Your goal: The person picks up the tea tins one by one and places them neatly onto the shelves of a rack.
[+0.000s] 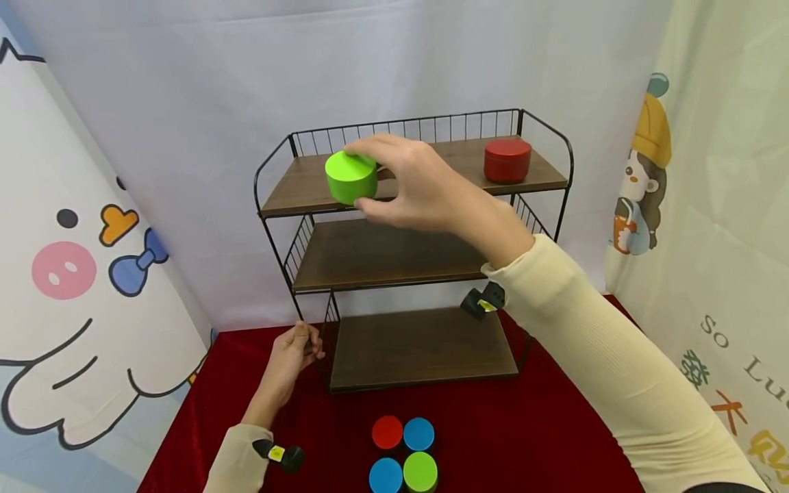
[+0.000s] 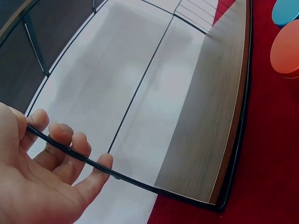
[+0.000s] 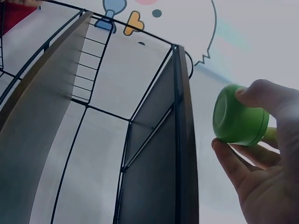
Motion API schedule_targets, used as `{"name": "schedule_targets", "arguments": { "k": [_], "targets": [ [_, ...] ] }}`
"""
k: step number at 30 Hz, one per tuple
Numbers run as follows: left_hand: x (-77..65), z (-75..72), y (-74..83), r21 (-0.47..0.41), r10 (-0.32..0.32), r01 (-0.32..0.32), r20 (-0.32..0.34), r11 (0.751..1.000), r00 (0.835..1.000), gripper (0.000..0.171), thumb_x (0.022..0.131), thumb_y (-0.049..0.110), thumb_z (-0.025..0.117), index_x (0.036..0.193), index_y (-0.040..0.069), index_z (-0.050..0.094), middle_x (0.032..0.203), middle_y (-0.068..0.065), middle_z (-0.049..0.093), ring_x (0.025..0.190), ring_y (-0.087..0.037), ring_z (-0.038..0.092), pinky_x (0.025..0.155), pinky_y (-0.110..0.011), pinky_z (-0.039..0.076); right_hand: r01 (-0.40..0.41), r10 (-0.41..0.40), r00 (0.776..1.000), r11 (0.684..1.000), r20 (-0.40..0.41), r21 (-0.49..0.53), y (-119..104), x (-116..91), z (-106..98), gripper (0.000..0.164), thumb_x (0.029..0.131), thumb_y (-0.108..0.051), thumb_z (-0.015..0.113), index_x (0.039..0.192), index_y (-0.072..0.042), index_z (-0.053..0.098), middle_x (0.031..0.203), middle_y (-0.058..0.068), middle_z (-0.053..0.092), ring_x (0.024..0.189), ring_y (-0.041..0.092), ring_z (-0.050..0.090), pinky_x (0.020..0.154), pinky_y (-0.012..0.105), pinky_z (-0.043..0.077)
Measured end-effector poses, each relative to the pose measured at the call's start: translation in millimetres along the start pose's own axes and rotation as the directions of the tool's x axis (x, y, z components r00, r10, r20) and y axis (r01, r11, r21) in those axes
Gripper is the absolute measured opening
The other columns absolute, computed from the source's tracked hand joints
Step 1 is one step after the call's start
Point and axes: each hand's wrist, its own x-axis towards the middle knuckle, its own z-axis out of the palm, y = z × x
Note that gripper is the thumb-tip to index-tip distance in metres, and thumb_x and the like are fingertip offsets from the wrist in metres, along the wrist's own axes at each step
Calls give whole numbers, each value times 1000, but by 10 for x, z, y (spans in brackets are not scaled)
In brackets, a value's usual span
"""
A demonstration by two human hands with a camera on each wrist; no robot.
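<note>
My right hand (image 1: 409,181) holds a small round green tin (image 1: 350,179) between thumb and fingers, in front of the top shelf's left part. In the right wrist view the green tin (image 3: 239,116) is tilted, its recessed base showing, beside the shelf boards. My left hand (image 1: 290,363) is at the left side of a three-tier rack (image 1: 394,253) with brown boards and black wire frame. Seen from the left wrist, the left hand's fingers (image 2: 70,158) curl round the rack's thin black post.
A red tin (image 1: 507,161) stands at the right of the top shelf. On the dark red cloth (image 1: 493,438) before the rack are a red tin (image 1: 387,432), a blue tin (image 1: 419,434), another blue tin (image 1: 385,475) and a green tin (image 1: 420,472). Curtains hang behind and at both sides.
</note>
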Motion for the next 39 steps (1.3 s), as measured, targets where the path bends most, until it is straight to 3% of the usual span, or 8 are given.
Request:
{"name": "schedule_targets", "arguments": {
  "k": [13, 26, 39],
  "targets": [
    [12, -9, 9, 17, 15, -15, 3, 1000, 1000, 54, 111, 45, 28, 95, -2, 50, 88, -7, 51, 82, -20, 59, 86, -35, 56, -172, 178, 971, 984, 160, -54, 142, 291, 96, 47, 95, -13, 71, 137, 0, 57, 126, 11, 64, 106, 20, 57, 93, 31, 54],
    [21, 13, 16, -9, 12, -12, -1, 1000, 1000, 51, 113, 39, 28, 93, -3, 50, 88, -7, 51, 81, -19, 57, 83, -31, 57, -262, 267, 947, 964, 180, -52, 267, 378, 182, 46, 97, -17, 70, 139, -2, 57, 123, 10, 64, 103, 20, 54, 90, 31, 49],
    [-3, -6, 0, 11, 12, -12, 6, 1000, 1000, 54, 111, 45, 30, 94, -3, 50, 90, -8, 51, 82, -21, 58, 82, -29, 56, -281, 282, 941, 959, 188, -35, 277, 378, 218, 49, 98, -21, 72, 141, -3, 56, 131, 10, 63, 111, 22, 66, 94, 30, 55]
  ]
}}
